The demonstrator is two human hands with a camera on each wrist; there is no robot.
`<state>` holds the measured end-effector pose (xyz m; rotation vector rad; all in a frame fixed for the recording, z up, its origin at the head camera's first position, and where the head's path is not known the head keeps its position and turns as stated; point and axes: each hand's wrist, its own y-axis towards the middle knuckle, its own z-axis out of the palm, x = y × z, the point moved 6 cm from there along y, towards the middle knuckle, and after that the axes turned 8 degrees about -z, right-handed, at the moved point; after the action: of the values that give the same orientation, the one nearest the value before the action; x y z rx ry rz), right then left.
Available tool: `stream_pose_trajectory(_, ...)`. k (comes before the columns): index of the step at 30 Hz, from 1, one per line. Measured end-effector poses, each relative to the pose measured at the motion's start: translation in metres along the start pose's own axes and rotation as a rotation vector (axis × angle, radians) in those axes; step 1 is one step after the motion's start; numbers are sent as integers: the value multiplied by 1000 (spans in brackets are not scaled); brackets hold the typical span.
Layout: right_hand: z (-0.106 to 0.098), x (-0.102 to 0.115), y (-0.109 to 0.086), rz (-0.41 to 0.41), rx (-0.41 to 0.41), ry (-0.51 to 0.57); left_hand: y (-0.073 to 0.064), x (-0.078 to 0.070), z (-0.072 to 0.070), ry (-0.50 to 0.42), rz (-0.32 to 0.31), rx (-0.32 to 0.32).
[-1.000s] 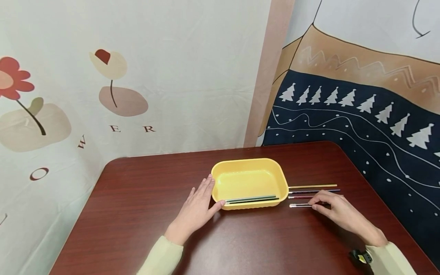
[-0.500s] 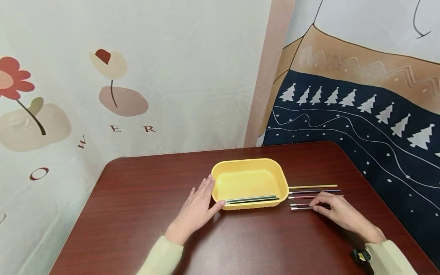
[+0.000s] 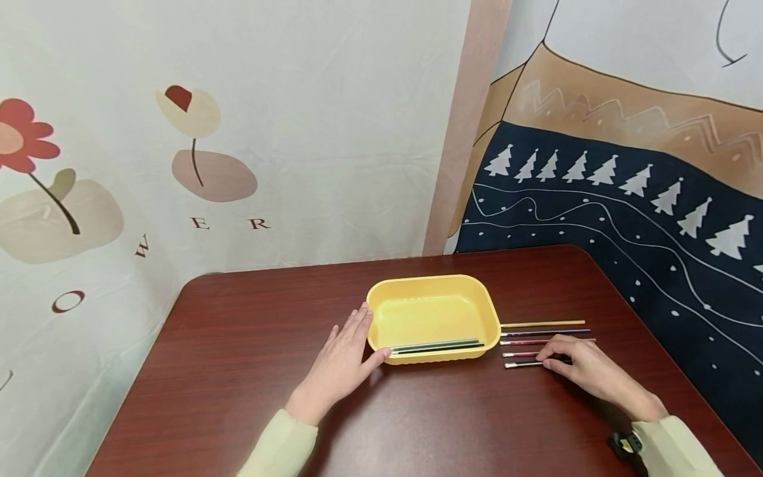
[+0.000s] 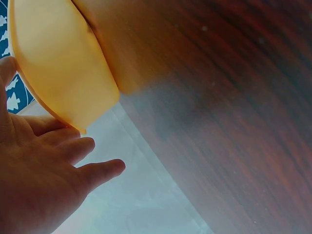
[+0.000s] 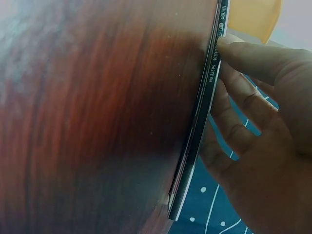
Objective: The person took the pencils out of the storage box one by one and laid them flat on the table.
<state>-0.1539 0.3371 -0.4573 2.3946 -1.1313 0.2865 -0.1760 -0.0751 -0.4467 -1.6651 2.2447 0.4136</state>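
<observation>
A yellow plastic tray sits on the brown table, with two dark green pencils lying along its near inner side. My left hand rests against the tray's left rim, fingers straight, thumb at the near corner. To the tray's right, my right hand pinches a black pencil with printed lettering between thumb and fingers, low at the table. Just beyond it lies a pencil with a pale end, partly covered by the hand. Farther back lie a red pencil, a blue pencil and a gold pencil, roughly parallel.
The brown wooden table has rounded far corners. Behind it hangs a pale cloth with flower prints; a dark blue cloth with white trees is on the right. A dark band with a small device is at the right wrist.
My right hand has drawn the black pencil slightly toward me, opening a gap between it and the pencil behind, which has come into sight. The left hand and tray stay put.
</observation>
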Motion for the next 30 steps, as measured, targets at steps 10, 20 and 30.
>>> stream_pose_trajectory(10, 0, 0, -1, -30, -6, -38, 0, 0, 0, 3, 2, -2)
stream_pose_trajectory(20, 1, 0, -1, -31, -1, -48, 0, -1, 0, 5, 1, 1)
stream_pose_trajectory(30, 2, -2, -1, 18, 26, -55, 0, -1, -1, 6, -1, 5)
